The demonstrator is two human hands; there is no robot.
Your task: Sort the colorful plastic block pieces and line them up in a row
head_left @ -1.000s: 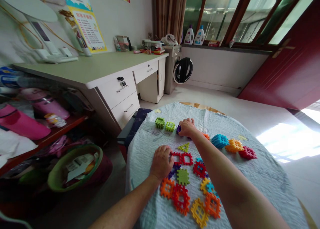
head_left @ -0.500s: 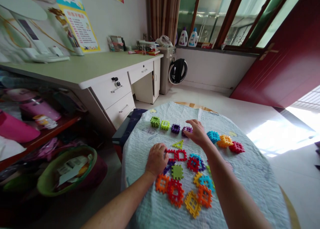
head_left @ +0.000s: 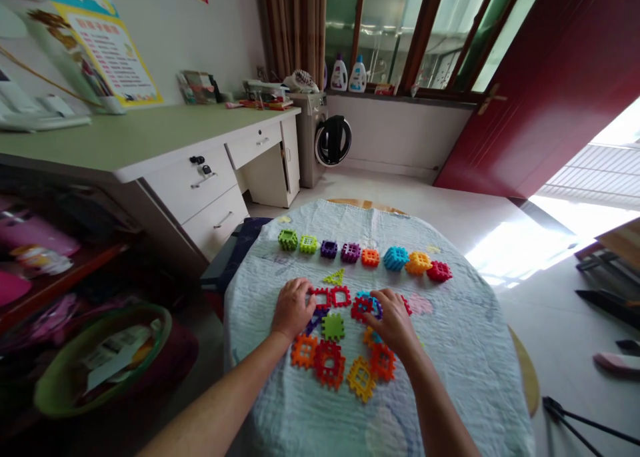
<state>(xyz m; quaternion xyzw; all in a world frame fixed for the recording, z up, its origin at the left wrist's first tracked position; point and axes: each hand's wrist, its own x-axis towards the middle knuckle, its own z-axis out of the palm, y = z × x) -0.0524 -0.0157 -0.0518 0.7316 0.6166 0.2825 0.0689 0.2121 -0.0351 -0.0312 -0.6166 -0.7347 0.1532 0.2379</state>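
Note:
My left hand (head_left: 294,308) rests on the cloth, its fingertips at the edge of a red square frame piece (head_left: 321,298). A second red frame piece (head_left: 341,296) lies beside that one. Over the loose pieces on the right, my right hand (head_left: 395,320) has thumb and fingers apart, close to a red window piece (head_left: 361,308) and a partly covered blue piece (head_left: 367,296). Whether it touches them is unclear. Between the hands lie a green square piece (head_left: 333,326) and a purple piece (head_left: 316,320). A yellow-green triangle piece (head_left: 334,277) sits farther off.
Behind runs a row of built blocks, including green (head_left: 288,240), purple (head_left: 351,252), orange (head_left: 371,258), blue (head_left: 396,258) and red (head_left: 440,271). Nearer lie orange (head_left: 305,352), red (head_left: 329,365) and yellow (head_left: 361,379) pieces. A desk (head_left: 165,130) stands left.
My right hand has drawn back from the row of blocks to the loose pieces, uncovering an orange block. My left hand stays by the red frame. The view has turned slightly right.

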